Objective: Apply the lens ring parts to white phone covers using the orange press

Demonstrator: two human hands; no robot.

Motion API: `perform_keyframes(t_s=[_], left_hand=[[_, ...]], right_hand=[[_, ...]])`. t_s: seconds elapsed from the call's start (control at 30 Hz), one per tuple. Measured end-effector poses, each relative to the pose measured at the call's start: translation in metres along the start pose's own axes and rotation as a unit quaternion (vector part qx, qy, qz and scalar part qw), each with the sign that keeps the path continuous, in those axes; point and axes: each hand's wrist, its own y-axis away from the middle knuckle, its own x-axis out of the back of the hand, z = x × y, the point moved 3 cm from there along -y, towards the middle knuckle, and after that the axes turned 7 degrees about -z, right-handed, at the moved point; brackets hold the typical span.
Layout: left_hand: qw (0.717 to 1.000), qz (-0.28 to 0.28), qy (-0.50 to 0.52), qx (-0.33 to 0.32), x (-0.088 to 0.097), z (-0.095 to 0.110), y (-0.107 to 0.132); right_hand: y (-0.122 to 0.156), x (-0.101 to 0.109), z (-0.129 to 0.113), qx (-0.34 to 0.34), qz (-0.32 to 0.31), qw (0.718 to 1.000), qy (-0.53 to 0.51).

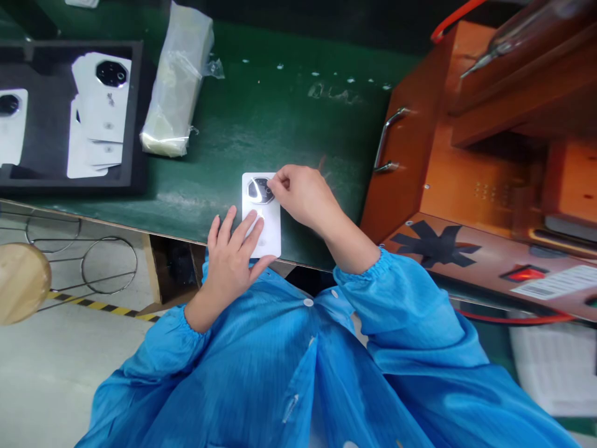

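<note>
A white phone back cover with a dark, silver-rimmed camera window lies flat at the near edge of the green table. My left hand rests over its lower left part, fingers spread across the white surface and thumb by the bottom edge. At the top right of the cover, my right hand has thumb and forefinger pinched together against the camera window's right side. Whatever is between those fingertips, if anything, is too small to make out.
On the left, a black tray holds several similar white covers. Beside it lies a plastic-wrapped bundle. An orange machine with a metal handle takes up the right side. Below left is a round wooden stool.
</note>
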Motion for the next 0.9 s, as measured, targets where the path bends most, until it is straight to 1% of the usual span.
perform_keyframes(t_s=[0.2,0.37,0.57,0.7,0.77,0.83,0.9], left_hand=[[1.0,0.003,-0.008,-0.009,0.002,0.0,-0.001],[1.0,-0.005,-0.007,-0.004,0.001,-0.001,-0.001],[1.0,0.0,0.002,-0.002,0.002,-0.001,-0.001],[1.0,-0.009,0.013,0.011,0.001,-0.002,-0.001],[1.0,-0.012,0.016,0.016,0.001,-0.002,-0.001],[1.0,-0.015,0.016,0.02,0.0,-0.001,-0.001],[0.999,-0.018,0.018,0.022,0.001,-0.001,0.0]], right_hand=[[-0.001,-0.001,-0.001,-0.015,-0.006,1.0,0.013],[-0.002,-0.002,-0.002,-0.007,-0.002,1.0,0.017],[-0.004,-0.006,-0.001,-0.005,0.007,0.999,0.038],[-0.008,-0.012,0.0,0.016,0.037,0.998,0.056],[-0.008,-0.011,0.0,0.016,0.054,0.996,0.062],[-0.002,-0.007,-0.001,0.01,0.072,0.995,0.064],[0.012,-0.003,-0.001,0.019,0.089,0.993,0.073]])
